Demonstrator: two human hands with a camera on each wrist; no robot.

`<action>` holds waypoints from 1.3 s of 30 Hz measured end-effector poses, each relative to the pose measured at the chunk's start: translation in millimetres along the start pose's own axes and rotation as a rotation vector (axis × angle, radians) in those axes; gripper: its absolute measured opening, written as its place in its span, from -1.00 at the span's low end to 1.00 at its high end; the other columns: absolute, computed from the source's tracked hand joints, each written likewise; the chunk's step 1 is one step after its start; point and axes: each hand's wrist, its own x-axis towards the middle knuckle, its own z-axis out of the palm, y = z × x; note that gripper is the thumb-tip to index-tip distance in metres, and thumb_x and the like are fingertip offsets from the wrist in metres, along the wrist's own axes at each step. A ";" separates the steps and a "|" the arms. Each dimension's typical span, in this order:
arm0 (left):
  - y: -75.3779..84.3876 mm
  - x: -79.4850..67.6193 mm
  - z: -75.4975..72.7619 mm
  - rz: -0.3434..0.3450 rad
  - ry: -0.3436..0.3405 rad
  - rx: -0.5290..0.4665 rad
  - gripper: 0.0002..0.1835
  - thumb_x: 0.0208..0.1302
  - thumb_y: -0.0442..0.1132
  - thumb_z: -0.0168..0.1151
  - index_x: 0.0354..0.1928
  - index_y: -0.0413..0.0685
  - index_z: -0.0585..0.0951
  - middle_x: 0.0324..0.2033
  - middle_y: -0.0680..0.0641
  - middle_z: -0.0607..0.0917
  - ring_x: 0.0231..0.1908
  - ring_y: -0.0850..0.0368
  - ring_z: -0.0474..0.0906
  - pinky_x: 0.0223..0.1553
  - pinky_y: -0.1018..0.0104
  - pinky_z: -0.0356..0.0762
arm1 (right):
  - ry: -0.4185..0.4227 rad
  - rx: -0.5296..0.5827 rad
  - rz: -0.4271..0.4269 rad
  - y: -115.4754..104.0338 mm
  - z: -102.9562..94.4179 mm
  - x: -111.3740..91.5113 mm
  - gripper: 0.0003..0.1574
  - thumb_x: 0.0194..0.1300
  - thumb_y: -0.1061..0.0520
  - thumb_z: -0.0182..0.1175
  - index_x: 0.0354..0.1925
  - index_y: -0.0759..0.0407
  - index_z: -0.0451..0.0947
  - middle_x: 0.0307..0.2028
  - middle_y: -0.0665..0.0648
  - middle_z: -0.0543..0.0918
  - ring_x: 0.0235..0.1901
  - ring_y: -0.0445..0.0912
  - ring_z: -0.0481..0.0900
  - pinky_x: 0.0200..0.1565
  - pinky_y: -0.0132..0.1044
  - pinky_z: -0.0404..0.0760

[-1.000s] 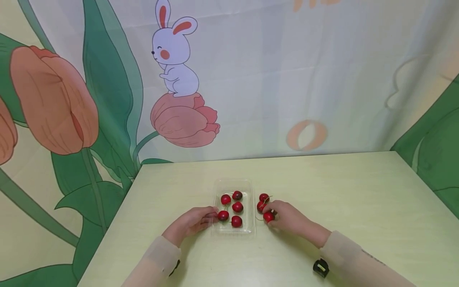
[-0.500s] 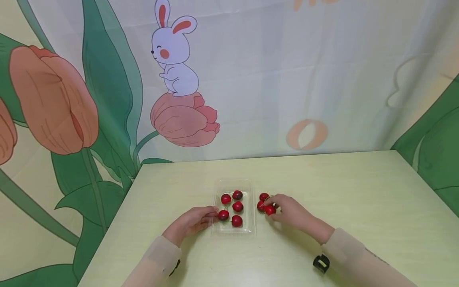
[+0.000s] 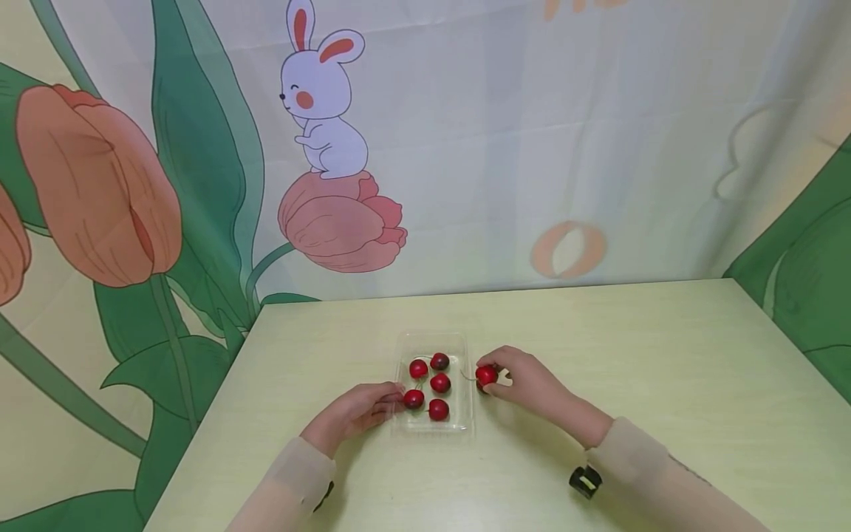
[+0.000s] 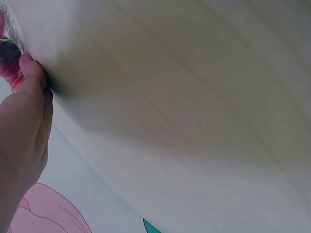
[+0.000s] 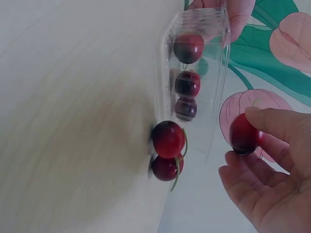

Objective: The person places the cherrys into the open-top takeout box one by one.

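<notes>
One printed cloth (image 3: 465, 148), lightly creased, fills the upper frame with tulips and one rabbit (image 3: 326, 89); one smooth, pale wood-grain table (image 3: 665, 355) spans the lower part. Two hands show at lower centre: the right hand (image 3: 528, 377) pinches one cherry between thumb and fingers, while the left hand (image 3: 359, 410), fingers relaxed, touches the side of the box. That single clear plastic box (image 3: 432, 342), rectangular and thin-walled, lies at lower centre with five cherries (image 3: 440, 383) in it. Three more are outside: the held cherry (image 5: 244, 135), raised just right of the box, and two cherries (image 5: 168, 139) touching on the table beside it. All are round, glossy and dark red; thin green stems show on some.
</notes>
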 end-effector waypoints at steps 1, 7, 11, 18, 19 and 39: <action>0.1 -0.1 0.1 0.003 -0.005 0.001 -0.60 0.54 -0.11 0.09 0.17 -0.28 0.60 0.06 -0.15 0.71 0.02 0.13 0.64 0.36 0.14 0.46 | 0.006 0.000 -0.006 -1.4 0.6 0.9 -0.65 0.26 0.26 0.39 0.03 0.27 0.65 -0.06 0.19 0.71 -0.11 0.00 0.65 0.03 0.00 0.68; 1.3 -0.7 0.0 0.013 -0.018 0.005 -0.58 0.54 -0.10 0.09 0.20 -0.30 0.58 0.08 -0.17 0.69 0.04 0.12 0.64 0.31 0.18 0.48 | 0.034 0.019 -0.037 -10.3 4.5 6.1 -0.63 0.26 0.28 0.38 0.04 0.27 0.65 -0.04 0.21 0.70 -0.16 -0.06 0.63 -0.05 -0.18 0.67; 1.2 -0.3 -1.3 0.005 -0.009 0.002 -0.60 0.54 -0.10 0.10 0.17 -0.28 0.60 0.03 -0.12 0.71 0.01 0.13 0.63 0.33 0.18 0.48 | 0.025 0.023 -0.025 -16.6 9.0 10.8 -0.61 0.27 0.26 0.38 0.07 0.26 0.64 -0.01 0.22 0.69 -0.12 -0.03 0.62 -0.02 -0.14 0.69; 1.1 -1.1 -1.3 0.007 -0.016 0.006 -0.58 0.55 -0.11 0.07 0.20 -0.30 0.58 0.06 -0.15 0.70 0.01 0.14 0.63 0.18 0.31 0.51 | -0.011 0.031 -0.009 -19.6 18.5 16.1 -0.60 0.28 0.24 0.38 0.09 0.26 0.63 0.04 0.24 0.69 -0.11 0.07 0.64 -0.06 -0.14 0.69; 0.9 -1.3 -1.3 0.008 -0.017 0.008 -0.59 0.55 -0.11 0.07 0.19 -0.30 0.58 0.07 -0.15 0.70 0.01 0.14 0.64 0.16 0.33 0.51 | -0.013 0.031 -0.008 -19.6 19.9 16.8 -0.60 0.28 0.24 0.38 0.09 0.25 0.63 0.04 0.23 0.69 -0.10 0.06 0.64 -0.06 -0.16 0.68; 1.2 -3.1 -1.0 0.026 -0.025 0.007 -0.60 0.53 -0.09 0.09 0.14 -0.29 0.61 0.03 -0.13 0.71 0.01 0.13 0.62 0.31 0.18 0.49 | -0.068 0.042 0.002 -33.9 42.5 31.1 -0.60 0.30 0.22 0.38 0.10 0.23 0.64 0.11 0.22 0.68 0.14 0.11 0.63 0.23 0.03 0.60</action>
